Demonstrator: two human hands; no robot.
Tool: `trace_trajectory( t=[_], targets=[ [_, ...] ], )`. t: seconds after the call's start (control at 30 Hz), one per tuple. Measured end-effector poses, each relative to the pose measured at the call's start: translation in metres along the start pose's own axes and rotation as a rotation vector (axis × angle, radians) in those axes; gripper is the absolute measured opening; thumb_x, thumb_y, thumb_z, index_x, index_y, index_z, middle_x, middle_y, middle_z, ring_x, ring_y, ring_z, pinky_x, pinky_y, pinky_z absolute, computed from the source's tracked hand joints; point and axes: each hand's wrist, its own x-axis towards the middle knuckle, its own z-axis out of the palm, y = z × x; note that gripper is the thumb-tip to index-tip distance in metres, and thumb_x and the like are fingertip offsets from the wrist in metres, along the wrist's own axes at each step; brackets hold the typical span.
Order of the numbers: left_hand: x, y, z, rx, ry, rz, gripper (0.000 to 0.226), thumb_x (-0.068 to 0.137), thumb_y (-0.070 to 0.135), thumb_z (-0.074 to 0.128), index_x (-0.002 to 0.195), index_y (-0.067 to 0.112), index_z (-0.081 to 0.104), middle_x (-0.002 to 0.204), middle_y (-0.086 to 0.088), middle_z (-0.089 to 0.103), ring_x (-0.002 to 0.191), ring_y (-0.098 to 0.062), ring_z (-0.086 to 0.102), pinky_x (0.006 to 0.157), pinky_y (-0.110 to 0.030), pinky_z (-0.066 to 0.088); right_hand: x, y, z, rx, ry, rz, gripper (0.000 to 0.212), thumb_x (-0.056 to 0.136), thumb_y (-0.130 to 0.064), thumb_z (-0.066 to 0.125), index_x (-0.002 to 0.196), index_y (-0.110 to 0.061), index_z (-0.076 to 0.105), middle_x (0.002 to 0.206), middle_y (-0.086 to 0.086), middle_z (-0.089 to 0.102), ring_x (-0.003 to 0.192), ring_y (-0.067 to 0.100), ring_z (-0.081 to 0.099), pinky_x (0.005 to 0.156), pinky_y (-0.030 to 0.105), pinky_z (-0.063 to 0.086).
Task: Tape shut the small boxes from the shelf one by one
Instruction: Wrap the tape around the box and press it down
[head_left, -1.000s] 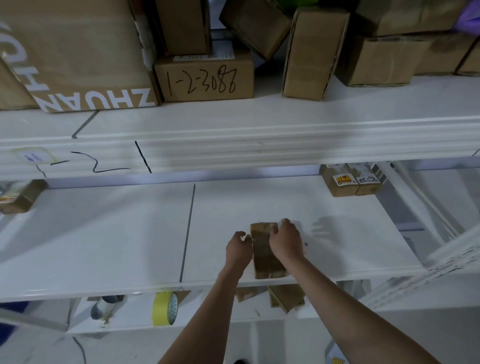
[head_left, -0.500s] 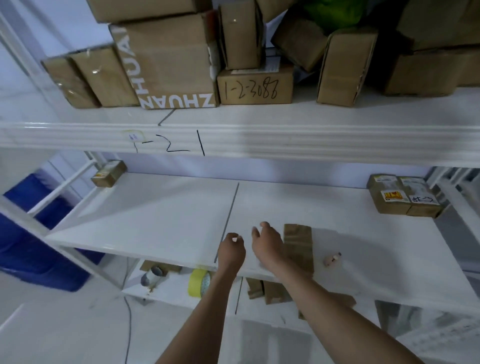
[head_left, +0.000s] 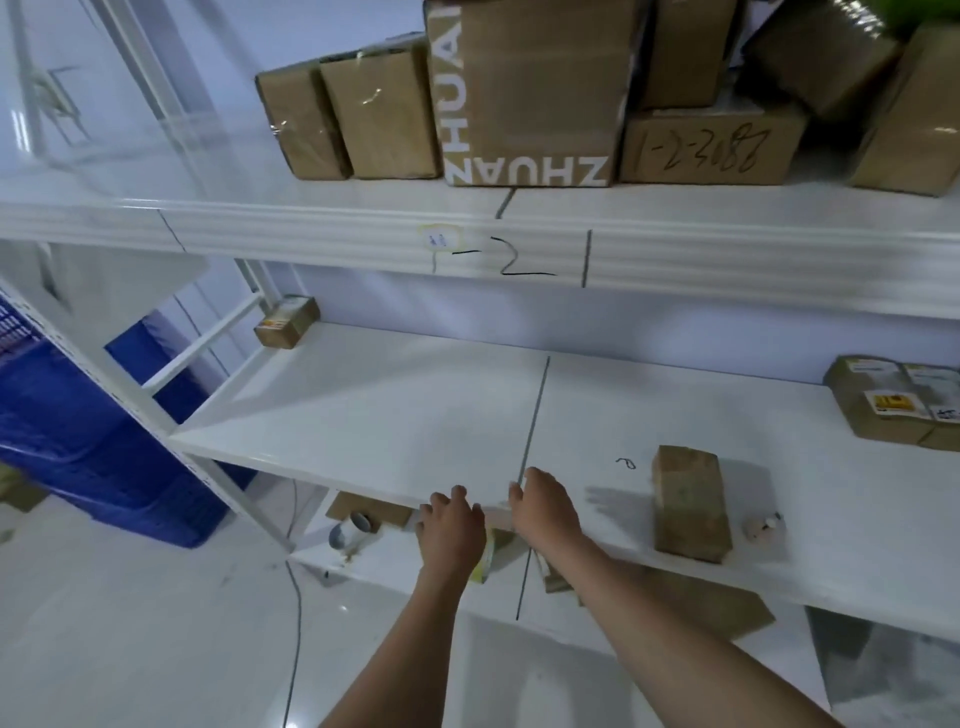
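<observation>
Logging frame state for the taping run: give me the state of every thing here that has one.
left hand: empty, fingers loosely curled, at the shelf edge
right hand: empty, relaxed, over the middle shelf
small box: lying flat on the shelf, clear of both hands
labelled boxes: closed, at far right
corner box: closed, far left
tape roll: on the lower shelf, mostly hidden

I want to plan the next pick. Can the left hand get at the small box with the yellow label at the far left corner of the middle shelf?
Probably yes. The left hand is empty at the shelf's front edge, and the bare middle shelf lies between it and the small box, though a long reach.
</observation>
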Motion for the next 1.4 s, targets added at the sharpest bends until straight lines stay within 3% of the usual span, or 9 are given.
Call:
trace_trajectory(
  t=[0.2, 0.33, 0.5, 0.6, 0.9, 1.0, 1.07, 1.27, 1.4],
  targets=[
    [0.025, -0.042, 0.004, 0.027, -0.193, 0.022, 0.045, 0.102, 0.041, 0.039, 0.141, 0.017, 0.039, 0.139, -0.016, 0.047, 0.132, -0.036, 0.042, 0.107, -0.048, 0.037, 0.001, -0.017, 0.033, -0.06, 0.005, 0.125, 0.032, 0.104, -0.027, 0.04, 0.12, -0.004, 0.055, 0.12, 0.014, 0.062, 0.112, 0.03, 0.059, 0.09, 0.037, 0.05],
    [0.039, -0.06, 0.005, 0.25, -0.096, 0.192, 0.048, 0.103, 0.044, 0.036, 0.144, 0.019, 0.037, 0.144, -0.015, 0.042, 0.134, -0.036, 0.037, 0.112, -0.048, 0.03, 0.004, -0.018, 0.049, -0.302, 0.066, 0.056, 0.034, 0.104, -0.025, 0.038, 0.13, -0.007, 0.05, 0.125, 0.013, 0.057, 0.115, 0.029, 0.054, 0.091, 0.037, 0.048],
    [0.056, -0.067, 0.0, 0.275, -0.002, 0.333, 0.054, 0.106, 0.039, 0.028, 0.156, 0.021, 0.021, 0.164, -0.015, 0.013, 0.152, -0.034, 0.006, 0.123, -0.053, 0.008, 0.008, -0.009, 0.064, -0.541, 0.089, 0.01, 0.051, 0.103, -0.024, 0.039, 0.151, -0.006, 0.033, 0.154, 0.018, 0.035, 0.138, 0.035, 0.037, 0.118, 0.044, 0.03],
    [0.061, -0.07, -0.001, 0.287, -0.035, 0.38, 0.055, 0.107, 0.039, 0.025, 0.157, 0.021, 0.016, 0.166, -0.013, 0.008, 0.154, -0.032, 0.001, 0.124, -0.053, 0.002, 0.008, -0.01, 0.068, -0.581, 0.041, 0.018, 0.058, 0.104, -0.027, 0.039, 0.156, -0.006, 0.023, 0.161, 0.021, 0.023, 0.145, 0.037, 0.028, 0.121, 0.046, 0.023],
    [0.052, -0.083, 0.009, 0.301, 0.025, 0.549, 0.048, 0.103, 0.032, 0.039, 0.148, 0.017, 0.037, 0.156, -0.013, 0.032, 0.144, -0.03, 0.028, 0.121, -0.048, 0.018, -0.004, -0.008, 0.07, -0.609, 0.112, -0.018, 0.054, 0.101, -0.023, 0.044, 0.15, -0.005, 0.032, 0.153, 0.018, 0.035, 0.139, 0.034, 0.038, 0.119, 0.044, 0.028],
    [0.046, -0.085, 0.01, 0.293, 0.06, 0.598, 0.041, 0.099, 0.028, 0.045, 0.137, 0.014, 0.05, 0.142, -0.012, 0.049, 0.13, -0.03, 0.046, 0.109, -0.045, 0.036, -0.012, -0.005, 0.068, -0.611, 0.149, -0.057, 0.05, 0.101, -0.023, 0.044, 0.148, -0.005, 0.035, 0.15, 0.015, 0.039, 0.136, 0.032, 0.041, 0.118, 0.042, 0.029],
    [0.042, -0.086, 0.01, 0.296, 0.07, 0.631, 0.037, 0.098, 0.026, 0.044, 0.131, 0.013, 0.055, 0.132, -0.009, 0.055, 0.12, -0.028, 0.052, 0.1, -0.041, 0.041, -0.016, -0.006, 0.066, -0.606, 0.175, -0.083, 0.047, 0.102, -0.021, 0.042, 0.146, -0.006, 0.037, 0.148, 0.013, 0.041, 0.134, 0.029, 0.042, 0.116, 0.038, 0.03],
    [0.034, -0.094, 0.014, 0.307, 0.036, 0.649, 0.035, 0.098, 0.023, 0.038, 0.129, 0.015, 0.054, 0.131, -0.004, 0.054, 0.119, -0.024, 0.05, 0.102, -0.036, 0.038, -0.029, -0.01, 0.065, -0.616, 0.122, -0.183, 0.029, 0.098, -0.012, 0.046, 0.127, -0.008, 0.051, 0.123, 0.01, 0.059, 0.113, 0.026, 0.055, 0.096, 0.034, 0.045],
    [0.03, -0.1, 0.018, 0.296, -0.024, 0.621, 0.031, 0.097, 0.022, 0.041, 0.123, 0.018, 0.056, 0.123, -0.001, 0.056, 0.114, -0.023, 0.053, 0.099, -0.033, 0.039, -0.032, -0.007, 0.073, -0.487, 0.08, -0.108, 0.018, 0.1, -0.015, 0.046, 0.113, -0.012, 0.057, 0.108, 0.006, 0.065, 0.097, 0.024, 0.062, 0.07, 0.031, 0.044]
  ],
)
